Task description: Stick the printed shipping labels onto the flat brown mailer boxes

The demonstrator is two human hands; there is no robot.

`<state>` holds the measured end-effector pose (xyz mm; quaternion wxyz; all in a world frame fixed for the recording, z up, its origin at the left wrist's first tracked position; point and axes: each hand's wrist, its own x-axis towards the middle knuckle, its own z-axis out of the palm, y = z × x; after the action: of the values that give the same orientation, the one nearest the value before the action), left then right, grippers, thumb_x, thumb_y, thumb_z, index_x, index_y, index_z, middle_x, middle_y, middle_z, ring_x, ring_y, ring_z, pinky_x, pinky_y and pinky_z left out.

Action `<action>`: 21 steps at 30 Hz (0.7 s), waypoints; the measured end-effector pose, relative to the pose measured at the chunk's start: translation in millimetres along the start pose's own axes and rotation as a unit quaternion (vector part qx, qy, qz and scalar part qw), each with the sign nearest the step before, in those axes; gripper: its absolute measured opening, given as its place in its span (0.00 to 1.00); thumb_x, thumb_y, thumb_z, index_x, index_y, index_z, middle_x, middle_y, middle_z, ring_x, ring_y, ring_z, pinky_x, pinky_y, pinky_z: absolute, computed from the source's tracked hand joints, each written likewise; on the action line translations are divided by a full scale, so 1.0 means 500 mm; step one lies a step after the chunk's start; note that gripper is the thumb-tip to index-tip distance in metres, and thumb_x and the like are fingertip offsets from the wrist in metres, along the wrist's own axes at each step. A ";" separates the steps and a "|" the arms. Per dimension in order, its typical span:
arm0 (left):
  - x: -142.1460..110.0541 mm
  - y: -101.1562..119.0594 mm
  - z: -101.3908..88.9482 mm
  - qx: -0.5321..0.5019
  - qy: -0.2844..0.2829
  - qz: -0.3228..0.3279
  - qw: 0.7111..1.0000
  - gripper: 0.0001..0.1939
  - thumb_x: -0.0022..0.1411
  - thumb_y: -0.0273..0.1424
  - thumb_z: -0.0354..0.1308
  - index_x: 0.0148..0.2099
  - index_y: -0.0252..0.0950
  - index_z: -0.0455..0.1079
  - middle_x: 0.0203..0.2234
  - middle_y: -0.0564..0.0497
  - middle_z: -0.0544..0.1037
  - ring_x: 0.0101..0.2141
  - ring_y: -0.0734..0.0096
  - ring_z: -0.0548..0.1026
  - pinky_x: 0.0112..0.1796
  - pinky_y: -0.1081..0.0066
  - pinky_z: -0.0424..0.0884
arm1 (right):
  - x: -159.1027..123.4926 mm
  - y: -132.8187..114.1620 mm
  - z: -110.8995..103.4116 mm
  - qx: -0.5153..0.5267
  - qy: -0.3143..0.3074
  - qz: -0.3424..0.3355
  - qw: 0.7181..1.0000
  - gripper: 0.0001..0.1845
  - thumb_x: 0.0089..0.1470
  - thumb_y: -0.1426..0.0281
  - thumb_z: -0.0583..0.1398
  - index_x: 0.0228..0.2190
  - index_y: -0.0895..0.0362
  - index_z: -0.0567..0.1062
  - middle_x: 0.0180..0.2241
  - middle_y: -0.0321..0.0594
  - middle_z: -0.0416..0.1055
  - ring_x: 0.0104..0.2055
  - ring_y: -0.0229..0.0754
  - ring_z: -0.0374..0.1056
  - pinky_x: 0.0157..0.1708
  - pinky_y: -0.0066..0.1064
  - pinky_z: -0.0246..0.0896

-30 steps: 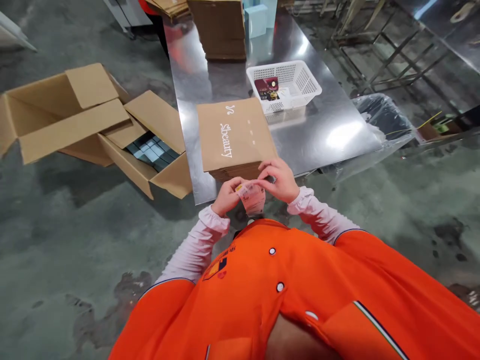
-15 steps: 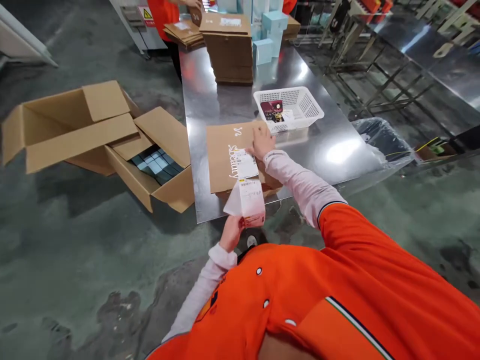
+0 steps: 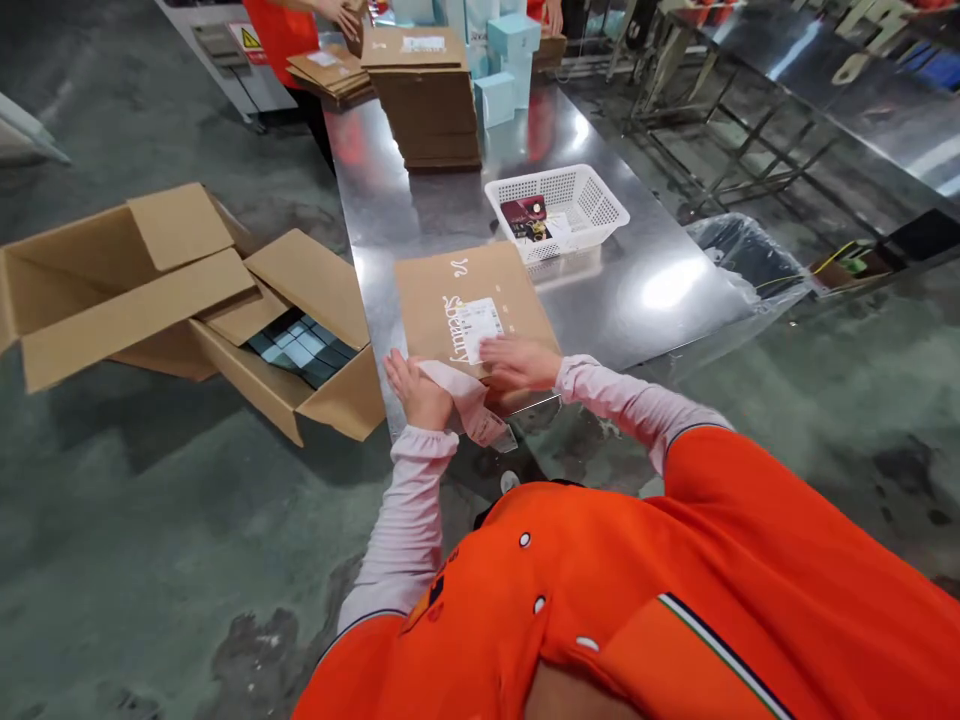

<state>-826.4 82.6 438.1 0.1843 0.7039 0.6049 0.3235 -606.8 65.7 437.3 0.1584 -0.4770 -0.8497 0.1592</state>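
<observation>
An open carton [image 3: 97, 290] sits on the floor, holding small blue boxes [image 3: 300, 350]. At the steel counter [image 3: 637, 320], the left hand [image 3: 418, 392] has its fingers [image 3: 397, 368] spread, with a pale pink sheet [image 3: 465, 400] against it; whether they pinch it, I cannot tell. The right hand [image 3: 517, 362] lies flat, fingers pressed together, on a flattened carton [image 3: 480, 270]. 1 white label [image 3: 477, 328] is already on that carton, and the sheet is not yet set down. Farther right stands a white plastic basket [image 3: 592, 195] of printed cards.
</observation>
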 end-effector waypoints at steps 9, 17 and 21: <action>0.020 0.047 0.023 -0.027 0.035 0.049 0.998 0.17 0.61 0.35 0.53 0.49 0.30 0.66 0.63 0.31 0.58 0.66 0.40 0.47 0.62 0.40 0.32 | -0.069 0.123 -0.013 0.190 0.254 0.348 0.882 0.38 0.57 0.50 0.55 0.59 0.65 0.63 0.64 0.58 0.55 0.68 0.57 0.46 0.66 0.52 0.42; -0.057 0.242 -0.019 -0.549 -0.125 0.012 0.826 0.22 0.51 0.40 0.65 0.41 0.43 0.56 0.40 0.48 0.80 0.46 0.52 0.77 0.54 0.48 0.66 | -0.397 0.330 -0.162 0.260 0.507 0.418 0.708 0.36 0.58 0.56 0.55 0.59 0.68 0.64 0.50 0.55 0.72 0.44 0.41 0.72 0.46 0.34 0.68; -0.060 0.295 -0.021 -0.581 -0.244 -0.146 0.763 0.18 0.53 0.43 0.62 0.40 0.43 0.58 0.33 0.47 0.81 0.38 0.52 0.79 0.46 0.50 0.72 | -0.442 0.403 -0.200 0.232 0.413 0.493 0.730 0.27 0.56 0.67 0.59 0.53 0.74 0.70 0.48 0.63 0.73 0.45 0.45 0.71 0.49 0.40 0.63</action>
<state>-727.3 22.5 534.8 0.7443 0.4200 0.3315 0.3996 -302.2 -13.1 416.4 0.4985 -0.7959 -0.2831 0.1946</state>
